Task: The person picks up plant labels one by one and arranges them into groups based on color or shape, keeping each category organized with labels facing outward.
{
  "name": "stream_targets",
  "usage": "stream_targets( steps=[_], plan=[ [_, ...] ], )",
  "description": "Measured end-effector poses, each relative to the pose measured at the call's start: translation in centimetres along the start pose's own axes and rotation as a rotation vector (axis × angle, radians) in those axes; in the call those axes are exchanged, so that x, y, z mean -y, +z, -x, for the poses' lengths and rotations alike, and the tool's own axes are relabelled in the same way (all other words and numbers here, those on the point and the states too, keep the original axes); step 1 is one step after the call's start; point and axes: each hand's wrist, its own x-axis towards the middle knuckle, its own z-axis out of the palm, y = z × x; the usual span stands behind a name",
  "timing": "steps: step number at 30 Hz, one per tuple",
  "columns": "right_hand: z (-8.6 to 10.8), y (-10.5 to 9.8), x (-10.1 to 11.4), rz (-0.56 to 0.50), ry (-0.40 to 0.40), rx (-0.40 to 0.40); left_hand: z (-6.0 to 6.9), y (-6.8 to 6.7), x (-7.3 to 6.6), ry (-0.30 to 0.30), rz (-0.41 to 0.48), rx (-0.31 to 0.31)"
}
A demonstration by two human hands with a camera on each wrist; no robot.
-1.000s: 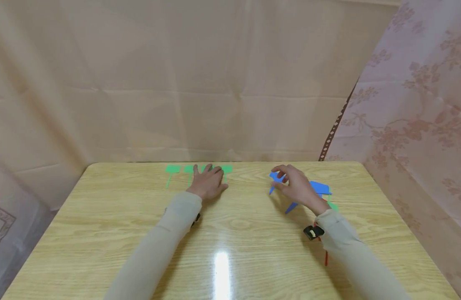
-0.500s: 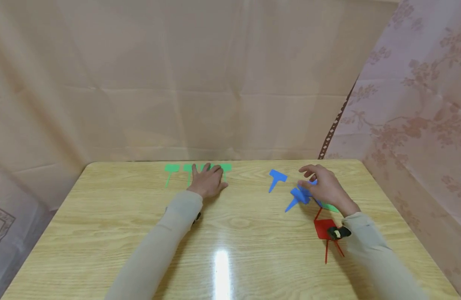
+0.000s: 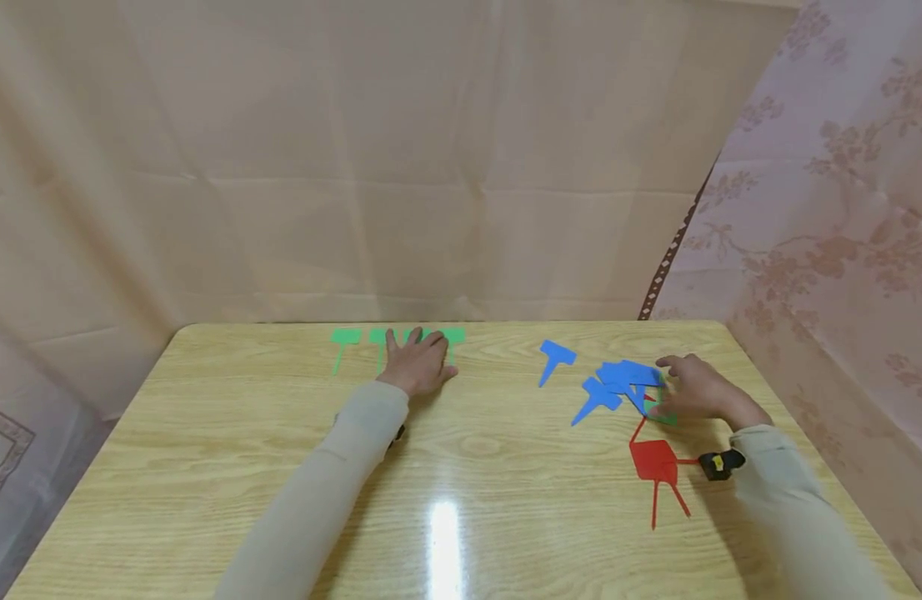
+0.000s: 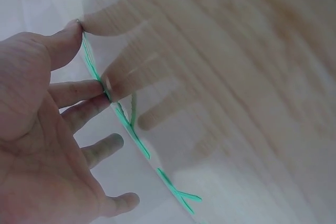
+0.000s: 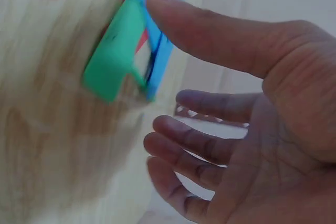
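Near the table's far edge lies a row of green T-shaped plant labels [image 3: 346, 337]. My left hand [image 3: 418, 367] rests over the right part of that row, fingers spread and touching the labels, some of which it hides. On the right side, my right hand [image 3: 701, 387] hovers beside a pile of blue T-shaped plant labels [image 3: 628, 374], thumb apart from relaxed fingers. A green label [image 5: 118, 51] pokes out from under the blue ones, close to the right thumb [image 5: 210, 35]. Nothing is seen between the right fingers.
One blue label [image 3: 557, 356] lies apart, left of the pile. Red labels [image 3: 654, 460] overlap in front of it, their stems pointing several ways. The wooden table [image 3: 206, 467] ends at a beige curtain [image 3: 431, 208] behind and a flowered cloth [image 3: 844, 250] on the right.
My right hand has moved right, away from the single blue label and across the pile to its right side, uncovering the blue and red labels. The left hand has stayed put.
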Motion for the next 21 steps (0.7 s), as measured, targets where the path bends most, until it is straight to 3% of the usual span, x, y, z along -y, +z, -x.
stream_targets(
  steps=[7,16,21],
  plan=[
    [0.2,0.7,-1.6,0.086,-0.004,0.004,0.1,-0.1,-0.1,0.002,0.008,-0.003],
    [0.0,0.5,-2.1,-0.015,0.115,0.035,0.2,-0.1,-0.3,-0.001,0.006,-0.006],
    [-0.1,0.4,-2.2,-0.051,0.122,0.044,0.2,-0.1,-0.3,-0.007,0.011,-0.005]
  ],
)
